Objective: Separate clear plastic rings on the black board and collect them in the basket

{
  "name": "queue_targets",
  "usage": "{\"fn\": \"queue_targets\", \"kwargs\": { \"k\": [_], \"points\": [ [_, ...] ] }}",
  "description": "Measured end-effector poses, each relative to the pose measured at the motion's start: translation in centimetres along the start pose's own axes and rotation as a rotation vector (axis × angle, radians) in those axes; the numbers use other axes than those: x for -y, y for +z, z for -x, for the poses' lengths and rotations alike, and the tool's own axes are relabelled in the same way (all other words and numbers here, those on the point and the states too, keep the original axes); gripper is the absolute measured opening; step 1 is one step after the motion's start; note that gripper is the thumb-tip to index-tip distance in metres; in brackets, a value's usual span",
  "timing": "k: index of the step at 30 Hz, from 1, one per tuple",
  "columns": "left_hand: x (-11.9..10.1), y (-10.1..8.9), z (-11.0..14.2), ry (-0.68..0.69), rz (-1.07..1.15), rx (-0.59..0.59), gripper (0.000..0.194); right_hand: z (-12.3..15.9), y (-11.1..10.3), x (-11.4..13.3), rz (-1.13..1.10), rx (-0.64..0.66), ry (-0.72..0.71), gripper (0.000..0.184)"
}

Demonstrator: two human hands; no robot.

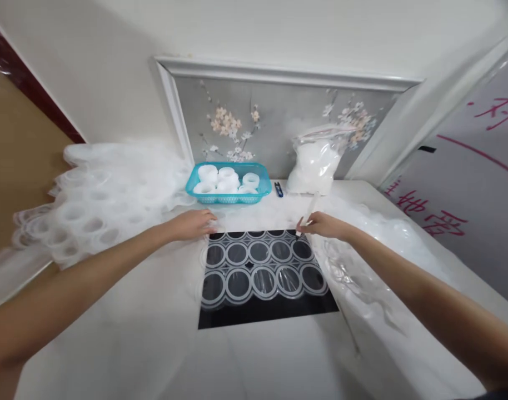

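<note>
Item under inspection: a translucent ring-patterned sheet [262,266], lying flat on a black rectangular mat [270,316] in front of the person. Its outlined circles stand in rows; some ring edges overhang the mat's left side. Bright glints suggest a thin, glossy plastic film.

Handling assessment: judged very light, limp and rather slippery, liable to crease, cling or tear where the circles join. The outer margin appears the soundest hold, pinched gently or pressed flat with the fingertips.

Hands: the left hand [193,224] is at the upper left corner, fingers bent; whether they grip film or merely rest cannot be determined. The right hand [324,225] grasps a slim white pen-like tool [310,210], its lower end at the sheet's upper right. The tool appears light and rigid, best held near that end.

Surroundings: behind the sheet stands a teal plastic basket [228,199] containing white rolls [228,182]. Dark blue thread snips [278,189] lie beside it, then a clear plastic bag [314,166] with white contents. A translucent ringed pile [93,219] spreads at left, crumpled clear film [358,272] at right, all on the white tabletop [145,339].
</note>
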State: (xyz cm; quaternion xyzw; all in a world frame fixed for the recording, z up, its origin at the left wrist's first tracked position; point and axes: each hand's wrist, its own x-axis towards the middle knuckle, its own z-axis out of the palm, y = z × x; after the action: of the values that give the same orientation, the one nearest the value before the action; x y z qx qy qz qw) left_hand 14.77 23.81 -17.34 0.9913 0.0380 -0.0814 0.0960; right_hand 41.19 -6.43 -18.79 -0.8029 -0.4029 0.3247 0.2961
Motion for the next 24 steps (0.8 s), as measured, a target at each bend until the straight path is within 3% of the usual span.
{"fn": "queue_targets", "kwargs": {
  "k": [3,6,8,11,15,19,24],
  "points": [
    [-1.1,3.1,2.6,0.058,-0.055,-0.176,0.048,1.9,2.7,-0.8,0.092,-0.181,-0.103,0.023],
    [-3.8,5.7,6.1,0.118,-0.095,-0.400,0.040,3.3,6.3,0.1,0.025,-0.377,-0.178,0.028],
    [-6.0,7.2,8.1,0.170,-0.107,-0.481,0.035,3.7,9.1,1.7,-0.085,-0.322,-0.232,0.030],
    [-8.5,8.7,9.9,0.252,-0.215,-0.489,0.029,3.0,13.0,5.0,-0.212,-0.150,-0.328,0.028],
    [-8.9,10.0,10.5,0.318,-0.323,-0.493,0.029,0.7,16.8,8.6,-0.276,-0.039,-0.407,0.028],
    [-8.3,10.5,10.7,0.321,-0.293,-0.497,0.030,-0.4,18.9,9.7,-0.248,-0.048,-0.451,0.028],
    [-8.4,10.7,10.9,0.301,-0.257,-0.510,0.030,0.1,19.4,9.4,-0.242,-0.067,-0.458,0.025]
  ]
}}
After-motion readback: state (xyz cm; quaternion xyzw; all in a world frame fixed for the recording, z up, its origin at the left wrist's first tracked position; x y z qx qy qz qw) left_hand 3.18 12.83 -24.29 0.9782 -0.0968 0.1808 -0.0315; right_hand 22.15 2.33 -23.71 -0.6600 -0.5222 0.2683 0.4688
